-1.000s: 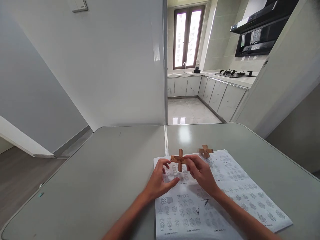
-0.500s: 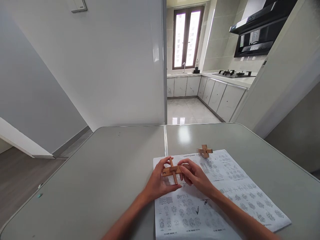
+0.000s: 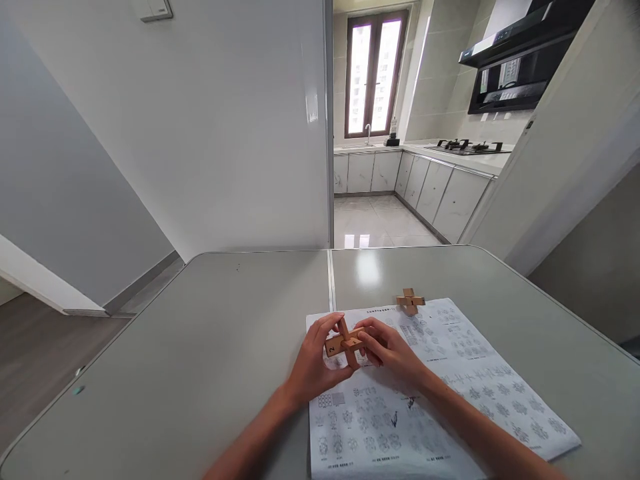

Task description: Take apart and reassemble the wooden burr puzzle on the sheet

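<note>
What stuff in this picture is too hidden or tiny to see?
All in the head view:
Right end of the held wooden cross: behind the right hand.
Small print on the paper: too tiny.
Drawings under the right forearm: covered.
Paper's near edge: cut off by the picture's bottom.
Back of the far wooden cross: faces away.

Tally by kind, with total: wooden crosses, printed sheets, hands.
Wooden crosses: 2, the held cross and the far cross
Printed sheet: 1
Hands: 2, left hand and right hand
Total: 5
</note>
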Demonstrator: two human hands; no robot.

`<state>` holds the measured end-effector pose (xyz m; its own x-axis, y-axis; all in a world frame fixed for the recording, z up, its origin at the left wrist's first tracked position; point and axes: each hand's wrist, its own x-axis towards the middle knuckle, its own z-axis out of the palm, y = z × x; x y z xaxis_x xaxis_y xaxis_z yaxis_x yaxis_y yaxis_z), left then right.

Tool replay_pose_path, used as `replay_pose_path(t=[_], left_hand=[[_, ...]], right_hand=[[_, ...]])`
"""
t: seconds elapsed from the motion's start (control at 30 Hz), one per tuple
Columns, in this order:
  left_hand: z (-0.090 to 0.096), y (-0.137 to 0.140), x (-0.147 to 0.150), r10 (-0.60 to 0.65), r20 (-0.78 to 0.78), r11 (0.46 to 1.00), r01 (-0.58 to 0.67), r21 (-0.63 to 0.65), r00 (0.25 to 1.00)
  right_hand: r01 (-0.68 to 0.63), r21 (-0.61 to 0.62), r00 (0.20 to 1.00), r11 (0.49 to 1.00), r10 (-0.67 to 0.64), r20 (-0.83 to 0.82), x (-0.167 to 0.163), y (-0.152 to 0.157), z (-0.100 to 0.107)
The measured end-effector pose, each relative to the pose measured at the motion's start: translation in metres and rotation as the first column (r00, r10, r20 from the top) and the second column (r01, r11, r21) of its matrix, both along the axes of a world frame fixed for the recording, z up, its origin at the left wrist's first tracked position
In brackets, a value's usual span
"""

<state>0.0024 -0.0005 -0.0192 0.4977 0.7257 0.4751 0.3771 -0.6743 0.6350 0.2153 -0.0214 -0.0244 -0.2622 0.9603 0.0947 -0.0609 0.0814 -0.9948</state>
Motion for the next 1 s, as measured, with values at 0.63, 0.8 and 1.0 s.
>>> replay_pose_path(t=[0.63, 0.8, 1.0], left_hand=[[-0.0005, 0.0007, -0.0017, 0.004, -0.031, 0.999, -0.002, 0.051, 1.000], [0.0037, -0.0002, -0.0019, 0.022, -0.042, 0.999, -0.020, 0.046, 0.999], [0.0042, -0.0007, -0.0003, 0.028, -0.027, 0.999, -0.027, 0.020, 0.999]], right_hand=[[-0.028, 0.029, 1.000, 0.999, 0.028, 0.008, -0.0002, -0.0016, 0.0012], [-0.026, 0.061, 0.999, 0.998, 0.023, 0.042, 0.0004, -0.0030, 0.0034], [-0.010, 0.050, 0.999, 0.999, 0.008, 0.031, 0.0006, -0.0011, 0.0041]])
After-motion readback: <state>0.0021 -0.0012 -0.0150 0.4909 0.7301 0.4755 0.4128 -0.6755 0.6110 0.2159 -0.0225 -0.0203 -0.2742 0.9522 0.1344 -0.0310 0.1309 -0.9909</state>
